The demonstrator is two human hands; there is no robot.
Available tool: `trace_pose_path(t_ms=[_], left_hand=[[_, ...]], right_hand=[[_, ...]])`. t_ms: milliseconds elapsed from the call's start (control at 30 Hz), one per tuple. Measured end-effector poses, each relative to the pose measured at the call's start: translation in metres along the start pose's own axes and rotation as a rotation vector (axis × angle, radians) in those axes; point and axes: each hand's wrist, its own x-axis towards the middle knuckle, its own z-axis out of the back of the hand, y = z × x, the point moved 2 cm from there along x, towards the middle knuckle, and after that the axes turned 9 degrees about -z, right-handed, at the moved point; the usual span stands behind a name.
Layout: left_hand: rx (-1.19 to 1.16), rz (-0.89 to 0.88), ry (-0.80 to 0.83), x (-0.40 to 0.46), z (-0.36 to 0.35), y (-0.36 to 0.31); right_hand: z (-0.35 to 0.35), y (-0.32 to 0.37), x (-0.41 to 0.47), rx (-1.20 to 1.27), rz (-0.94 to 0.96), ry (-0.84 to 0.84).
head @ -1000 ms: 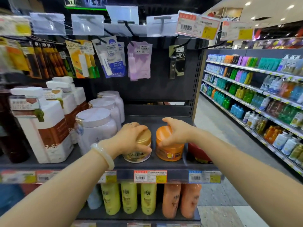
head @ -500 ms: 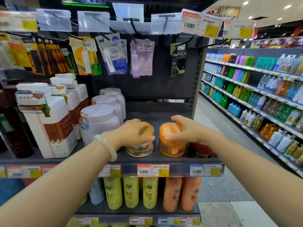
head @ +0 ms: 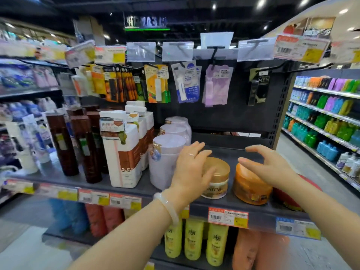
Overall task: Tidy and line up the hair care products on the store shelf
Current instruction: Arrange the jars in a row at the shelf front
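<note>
Both hands hover loose over the shelf (head: pixel 148 189) front. Biggest risk, I'd say: the three tall lilac tubs (head: pixel 165 160), just left of the gold-lidded jar (head: pixel 216 178), could get knocked by the left hand (head: pixel 191 168), whose grip is spread, fingers straight, brushing the gold lid. One orange jar (head: pixel 250 187), just right of the gold jar, sits near the shelf lip; a careless nudge from the right hand (head: pixel 272 166), grip also spread and pinching nothing, could tip it off. Two small jars, side by side, apart.
</note>
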Motion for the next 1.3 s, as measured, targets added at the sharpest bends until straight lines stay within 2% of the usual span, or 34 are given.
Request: trace_pose_path(t_ms=[67, 100, 167, 233, 300, 367, 467, 633, 1133, 1300], left_hand=[[-0.036, 0.077, -0.31, -0.018, 0.014, 0.016], [-0.046, 0.148, -0.395, -0.026, 0.02, 0.022], [-0.059, 0.304, -0.458, -0.039, 0.031, 0.032], [-0.108, 0.467, -0.432, -0.044, 0.038, 0.043], [-0.191, 0.607, -0.308, -0.045, 0.039, 0.054], [-0.322, 0.672, -0.178, -0.046, 0.036, 0.065], [-0.422, 0.684, -0.152, -0.045, 0.033, 0.072], [-0.412, 0.666, -0.158, -0.045, 0.035, 0.076], [-0.355, 0.707, -0.092, -0.044, 0.032, 0.075], [-0.219, 0.569, -0.09, -0.047, 0.043, 0.06]], right_hand=[[-0.011, 0.019, 0.0, 0.055, 0.071, -0.022], [-0.019, 0.031, 0.0, 0.074, 0.105, -0.005], [-0.039, 0.056, 0.001, 0.084, 0.162, 0.049], [-0.058, 0.081, 0.003, 0.086, 0.202, 0.128], [-0.074, 0.103, 0.005, 0.11, 0.209, 0.21], [-0.085, 0.118, 0.008, 0.149, 0.188, 0.256], [-0.097, 0.126, 0.012, 0.1, 0.133, 0.259], [-0.099, 0.126, 0.012, 0.089, 0.124, 0.214], [-0.101, 0.126, 0.0, 0.119, 0.096, 0.259], [-0.104, 0.125, -0.014, 0.177, 0.168, 0.15]])
